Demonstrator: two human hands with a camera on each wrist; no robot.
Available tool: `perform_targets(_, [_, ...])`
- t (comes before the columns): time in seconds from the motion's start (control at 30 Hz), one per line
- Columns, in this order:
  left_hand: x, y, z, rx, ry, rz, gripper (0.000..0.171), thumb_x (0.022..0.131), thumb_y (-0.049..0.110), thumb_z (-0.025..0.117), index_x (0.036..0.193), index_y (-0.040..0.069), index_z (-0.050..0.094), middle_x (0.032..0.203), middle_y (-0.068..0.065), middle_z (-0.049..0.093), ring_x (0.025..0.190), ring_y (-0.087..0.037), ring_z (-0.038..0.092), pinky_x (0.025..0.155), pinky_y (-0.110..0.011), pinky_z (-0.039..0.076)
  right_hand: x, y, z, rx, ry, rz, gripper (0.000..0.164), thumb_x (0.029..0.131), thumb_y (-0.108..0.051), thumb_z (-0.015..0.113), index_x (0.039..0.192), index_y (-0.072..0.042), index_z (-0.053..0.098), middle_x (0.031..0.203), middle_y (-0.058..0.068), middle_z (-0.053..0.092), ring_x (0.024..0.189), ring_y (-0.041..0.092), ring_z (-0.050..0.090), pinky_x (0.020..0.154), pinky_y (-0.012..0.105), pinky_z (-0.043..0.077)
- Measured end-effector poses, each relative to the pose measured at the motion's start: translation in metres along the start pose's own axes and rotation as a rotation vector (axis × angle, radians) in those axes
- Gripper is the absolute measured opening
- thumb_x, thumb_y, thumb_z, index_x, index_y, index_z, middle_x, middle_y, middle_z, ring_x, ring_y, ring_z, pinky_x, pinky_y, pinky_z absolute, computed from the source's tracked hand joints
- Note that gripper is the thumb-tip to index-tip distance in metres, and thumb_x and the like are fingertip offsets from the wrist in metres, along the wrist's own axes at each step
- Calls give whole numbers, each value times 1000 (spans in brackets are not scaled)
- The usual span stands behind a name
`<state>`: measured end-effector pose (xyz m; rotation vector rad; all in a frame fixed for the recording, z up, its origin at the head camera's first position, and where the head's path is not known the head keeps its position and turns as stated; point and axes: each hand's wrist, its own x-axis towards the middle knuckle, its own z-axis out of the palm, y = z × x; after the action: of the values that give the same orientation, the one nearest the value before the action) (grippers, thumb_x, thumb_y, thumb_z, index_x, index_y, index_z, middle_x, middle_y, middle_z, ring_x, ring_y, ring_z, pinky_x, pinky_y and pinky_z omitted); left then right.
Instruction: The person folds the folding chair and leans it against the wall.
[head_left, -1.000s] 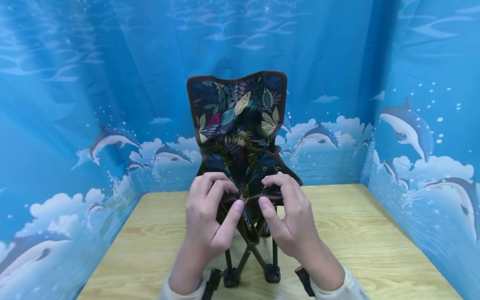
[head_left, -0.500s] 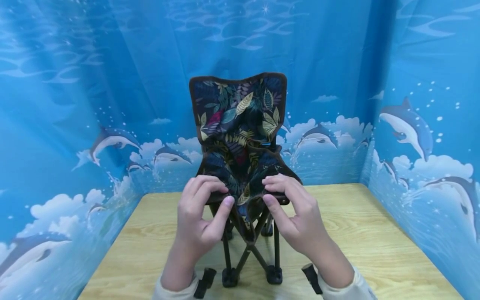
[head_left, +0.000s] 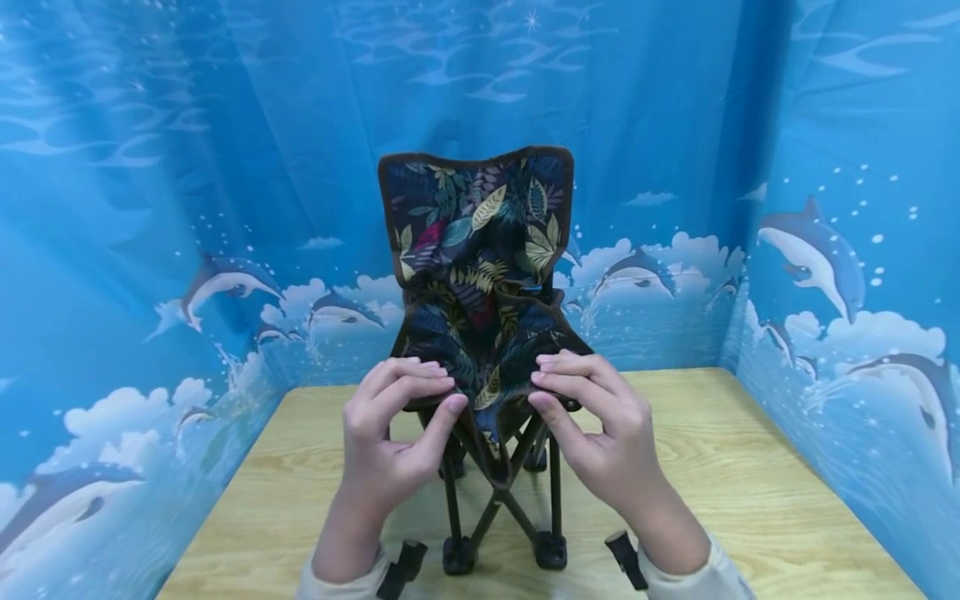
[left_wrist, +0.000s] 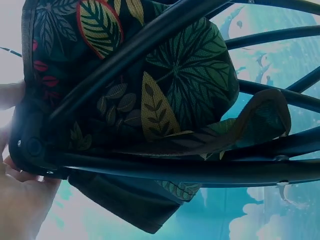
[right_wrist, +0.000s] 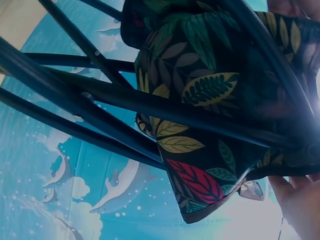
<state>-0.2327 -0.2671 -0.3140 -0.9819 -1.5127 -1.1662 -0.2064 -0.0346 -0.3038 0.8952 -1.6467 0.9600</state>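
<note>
A small folding chair (head_left: pixel 480 217) with dark leaf-print fabric and brown edging stands upright, backrest away from me. Its seat sags in the middle, and black crossed legs show beneath. My left hand (head_left: pixel 397 437) grips the seat's front left corner, thumb in front and fingers over the top. At the front right corner, my right hand (head_left: pixel 611 433) holds on the same way. The left wrist view shows the black corner joint (left_wrist: pixel 34 145) against the left hand, where leg tubes meet. From the right wrist, the seat's printed underside (right_wrist: pixel 200 100) and tubes are visible.
The chair's feet (head_left: pixel 550 550) stand on a light wood-grain table (head_left: pixel 720 483). Blue curtains (head_left: pixel 645 108) printed with dolphins and clouds enclose the back and both sides. Black strap pieces (head_left: pixel 626 558) lie beside the sleeves.
Both hands have moved apart, the left one leftward and the right one rightward. The seat's front corners have spread with them, and the front legs stand slightly wider.
</note>
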Motion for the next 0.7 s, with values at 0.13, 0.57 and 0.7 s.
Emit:
perform_targets(0.13, [-2, -1, -1, 8, 7, 0, 16, 94, 19, 83, 94, 3, 81, 98, -13, 77, 100, -27, 71, 102, -28, 54, 0, 1, -3, 7, -7, -5, 20, 102, -24, 74, 105, -5, 82, 111, 15, 78, 111, 25, 74, 107, 28, 56])
perform_targets(0.57, [-1, -1, -1, 37, 19, 40, 14, 95, 20, 82, 99, 6, 84, 98, -12, 79, 96, -27, 75, 100, -25, 58, -2, 3, 1, 34, 38, -18, 22, 101, -22, 75, 99, -2, 82, 107, 16, 78, 109, 24, 75, 103, 26, 58])
perform_targets(0.7, [-1, 0, 1, 34, 37, 47, 14, 94, 18, 83, 98, 4, 83, 98, -13, 79, 96, -28, 75, 99, -26, 58, -2, 4, 4, 47, 57, -25, 20, 100, -21, 76, 98, -2, 82, 105, 16, 78, 109, 23, 75, 106, 29, 57])
